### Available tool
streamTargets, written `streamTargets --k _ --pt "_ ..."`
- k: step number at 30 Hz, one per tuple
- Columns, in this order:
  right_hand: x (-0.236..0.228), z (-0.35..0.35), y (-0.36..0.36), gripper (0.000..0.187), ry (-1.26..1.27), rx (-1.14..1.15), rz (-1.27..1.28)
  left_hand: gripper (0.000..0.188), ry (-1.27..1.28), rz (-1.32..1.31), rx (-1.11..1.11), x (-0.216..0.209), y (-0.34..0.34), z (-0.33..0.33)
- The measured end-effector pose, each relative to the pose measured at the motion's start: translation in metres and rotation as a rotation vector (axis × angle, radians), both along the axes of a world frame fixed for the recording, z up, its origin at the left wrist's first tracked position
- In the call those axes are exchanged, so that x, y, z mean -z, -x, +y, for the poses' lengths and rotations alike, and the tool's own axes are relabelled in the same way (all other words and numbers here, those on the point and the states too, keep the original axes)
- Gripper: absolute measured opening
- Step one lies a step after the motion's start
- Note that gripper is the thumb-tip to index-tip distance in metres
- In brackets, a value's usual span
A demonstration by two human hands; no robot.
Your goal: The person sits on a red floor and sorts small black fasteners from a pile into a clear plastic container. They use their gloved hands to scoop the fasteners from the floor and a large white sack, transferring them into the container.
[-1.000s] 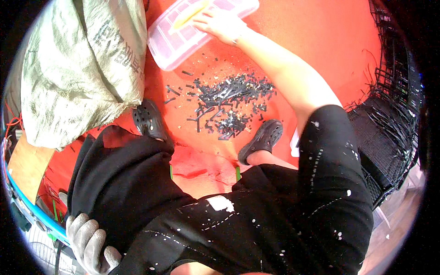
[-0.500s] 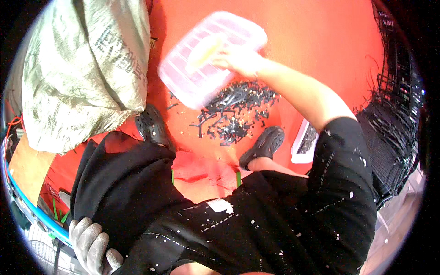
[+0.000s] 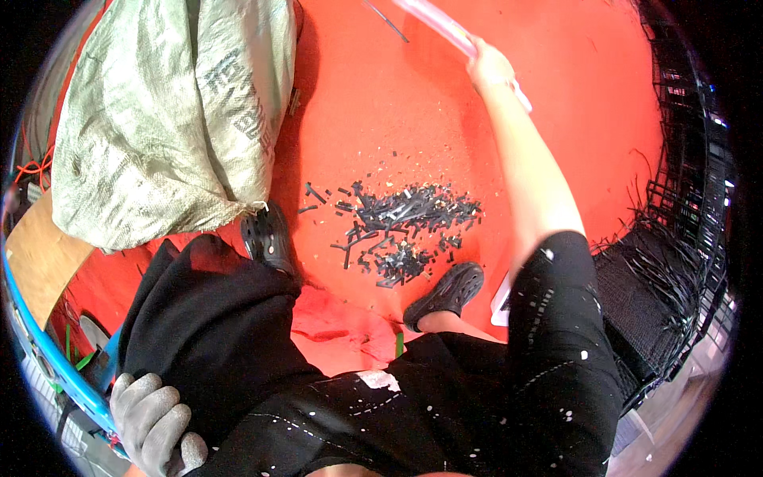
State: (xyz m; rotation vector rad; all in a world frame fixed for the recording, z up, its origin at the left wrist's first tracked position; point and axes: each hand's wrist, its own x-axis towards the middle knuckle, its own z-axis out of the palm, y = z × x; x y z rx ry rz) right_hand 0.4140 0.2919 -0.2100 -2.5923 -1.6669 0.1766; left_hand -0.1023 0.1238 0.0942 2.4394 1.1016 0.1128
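The right hand (image 3: 489, 67) was stretched far forward, arm nearly straight, its grip closed on the edge of a clear pinkish plastic box (image 3: 445, 28) held tilted near the top of the view. The box's long axis ran from upper left down to the right, past the wrist. It hung above the orange floor (image 3: 572, 119), well apart from the pile of black bits (image 3: 401, 230) lying between the two black shoes (image 3: 445, 292). The gloved left hand (image 3: 151, 425) rested low beside the thigh, fingers loosely curled, holding nothing visible, far from the box.
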Motion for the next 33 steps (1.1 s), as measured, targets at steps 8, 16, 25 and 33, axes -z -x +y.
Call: streamTargets --k 8,16,25,33 --pt "0.038 -0.037 0.038 0.045 -0.046 -0.601 0.049 0.027 -0.003 -0.048 0.044 0.008 0.010 0.007" --pt "-0.034 -0.199 0.050 0.041 0.305 -0.996 0.353 0.026 0.007 -0.022 -0.001 0.003 0.011 -0.003" --pt "0.026 -0.048 0.112 0.047 -0.087 -0.643 0.169 0.032 0.042 0.086 0.174 -0.008 0.022 -0.006" --pt "0.063 -0.152 0.110 0.039 0.096 -1.096 0.219 0.029 0.057 0.141 0.167 -0.014 0.011 0.000"
